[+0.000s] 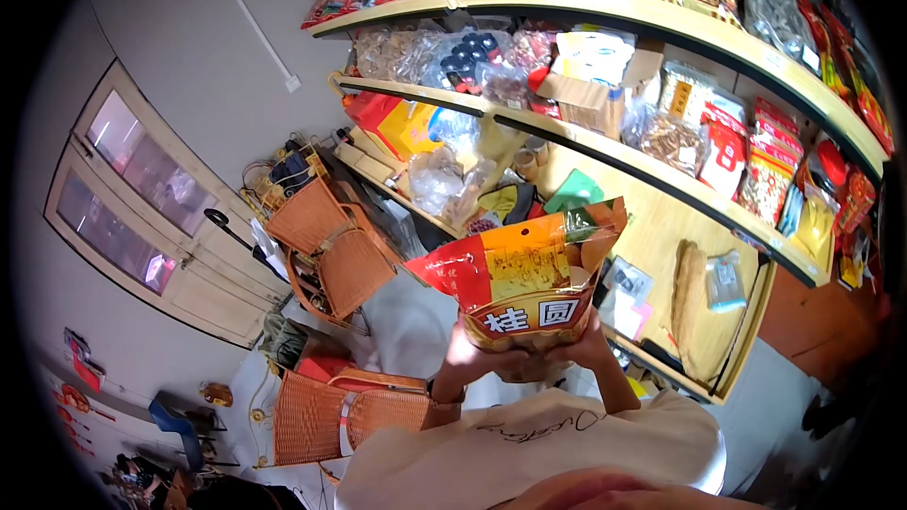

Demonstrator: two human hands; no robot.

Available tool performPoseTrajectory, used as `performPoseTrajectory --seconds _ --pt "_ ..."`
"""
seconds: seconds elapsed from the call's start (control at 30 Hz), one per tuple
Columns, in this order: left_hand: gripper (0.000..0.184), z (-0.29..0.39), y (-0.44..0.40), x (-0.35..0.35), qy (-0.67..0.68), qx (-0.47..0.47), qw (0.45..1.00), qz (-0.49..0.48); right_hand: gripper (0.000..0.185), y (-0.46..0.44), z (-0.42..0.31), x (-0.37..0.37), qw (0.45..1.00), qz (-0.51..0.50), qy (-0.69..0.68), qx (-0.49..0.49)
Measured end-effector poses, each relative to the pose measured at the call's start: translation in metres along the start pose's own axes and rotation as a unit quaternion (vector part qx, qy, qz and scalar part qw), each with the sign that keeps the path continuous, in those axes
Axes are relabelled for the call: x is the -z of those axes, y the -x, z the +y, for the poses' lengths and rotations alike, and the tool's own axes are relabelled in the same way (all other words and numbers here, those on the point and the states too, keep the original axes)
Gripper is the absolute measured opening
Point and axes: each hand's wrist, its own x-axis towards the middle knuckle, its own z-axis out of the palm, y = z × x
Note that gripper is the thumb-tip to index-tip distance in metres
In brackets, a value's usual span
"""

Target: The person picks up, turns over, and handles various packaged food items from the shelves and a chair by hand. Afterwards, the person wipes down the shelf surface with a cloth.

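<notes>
A red, yellow and orange food bag with large white characters is held upright in front of the chest. My left hand grips its lower left side, and my right hand grips its lower right side. The fingers of both hands are partly hidden behind and under the bag. Beyond the bag's right edge, a long brown item and a small clear pouch lie on the lowest wooden shelf.
Curved wooden shelves hold many packaged foods. An open cardboard box stands on the middle shelf. At left are two wicker chairs and a pale double door. A red-brown surface is at right.
</notes>
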Motion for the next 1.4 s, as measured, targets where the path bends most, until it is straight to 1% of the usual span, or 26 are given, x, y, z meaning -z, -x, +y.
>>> performPoseTrajectory --seconds 0.03,0.13,0.17,0.27,0.3,0.33,0.4,0.43,0.47,0.53,0.57,0.63,0.73,0.8,0.9,1.0,1.03,1.13,1.17,1.2,1.3,1.4 --pt "0.068 -0.009 -0.002 0.005 0.071 0.015 0.997 0.019 0.094 -0.011 -0.013 -0.005 0.999 -0.013 0.022 -0.020" --pt "0.067 -0.027 -0.007 0.028 0.071 0.032 0.996 0.049 0.094 -0.039 -0.010 -0.015 0.995 -0.071 -0.060 -0.044" --pt "0.066 -0.031 -0.007 0.036 0.065 0.026 0.995 0.065 0.096 -0.045 -0.001 -0.019 0.994 -0.082 -0.048 -0.053" --pt "0.067 -0.060 -0.006 0.080 -0.082 -0.006 0.993 0.079 0.097 -0.067 0.016 -0.043 0.993 -0.070 -0.056 -0.082" --pt "0.063 -0.068 -0.008 0.091 -0.025 0.020 0.992 0.118 0.100 -0.076 0.023 -0.052 0.994 -0.081 -0.019 -0.075" --pt "0.056 -0.051 -0.013 0.096 0.055 0.013 0.993 0.106 0.098 -0.081 0.029 -0.064 0.993 -0.063 -0.061 -0.080" --pt "0.051 -0.042 -0.016 0.119 0.119 0.016 0.987 0.106 0.092 -0.101 0.027 -0.089 0.993 -0.082 -0.048 -0.074" --pt "0.049 -0.050 -0.014 0.140 0.069 0.034 0.992 0.096 0.086 -0.107 0.031 -0.101 0.993 -0.063 -0.039 -0.088" --pt "0.048 -0.056 -0.014 0.155 0.089 0.022 0.991 0.099 0.085 -0.113 0.033 -0.115 0.993 -0.057 -0.037 -0.091" --pt "0.047 -0.039 -0.011 0.181 0.103 0.055 0.988 0.100 0.083 -0.123 0.037 -0.144 0.994 -0.048 -0.031 -0.095" --pt "0.046 -0.039 -0.010 0.195 0.088 0.052 0.989 0.106 0.080 -0.128 0.041 -0.157 0.993 -0.043 -0.039 -0.104" --pt "0.045 -0.042 -0.007 0.225 0.056 0.049 0.990 0.117 0.079 -0.143 0.053 -0.179 0.992 -0.070 -0.004 -0.106" --pt "0.044 -0.044 0.003 0.258 0.141 0.069 0.976 0.152 0.080 -0.160 0.066 -0.211 0.988 -0.096 0.008 -0.119" --pt "0.042 -0.048 0.009 0.275 0.122 0.067 0.974 0.181 0.080 -0.171 0.070 -0.230 0.985 -0.118 -0.005 -0.124" --pt "0.039 -0.047 0.015 0.293 0.101 0.081 0.970 0.208 0.086 -0.181 0.082 -0.244 0.983 -0.129 0.057 -0.116" --pt "0.039 -0.053 0.011 0.306 0.098 0.044 0.971 0.216 0.088 -0.181 0.089 -0.253 0.986 -0.098 0.062 -0.123" --pt "0.038 -0.064 0.009 0.313 0.126 0.014 0.968 0.218 0.088 -0.179 0.090 -0.254 0.986 -0.086 0.070 -0.128" --pt "0.032 -0.069 0.001 0.327 0.061 0.074 0.983 0.159 0.089 -0.174 0.097 -0.254 0.986 -0.046 0.076 -0.141" --pt "0.030 -0.070 -0.004 0.324 0.049 0.079 0.981 0.171 0.089 -0.171 0.104 -0.251 0.988 -0.033 0.067 -0.136" --pt "0.030 -0.072 -0.007 0.322 0.050 0.087 0.982 0.162 0.090 -0.168 0.108 -0.247 0.990 -0.017 0.057 -0.131" --pt "0.031 -0.080 -0.021 0.312 0.073 0.117 0.982 0.128 0.091 -0.163 0.103 -0.235 0.984 0.023 0.093 -0.152" --pt "0.032 -0.096 -0.036 0.305 0.053 0.104 0.988 0.104 0.092 -0.161 0.099 -0.225 0.981 0.050 0.111 -0.150"
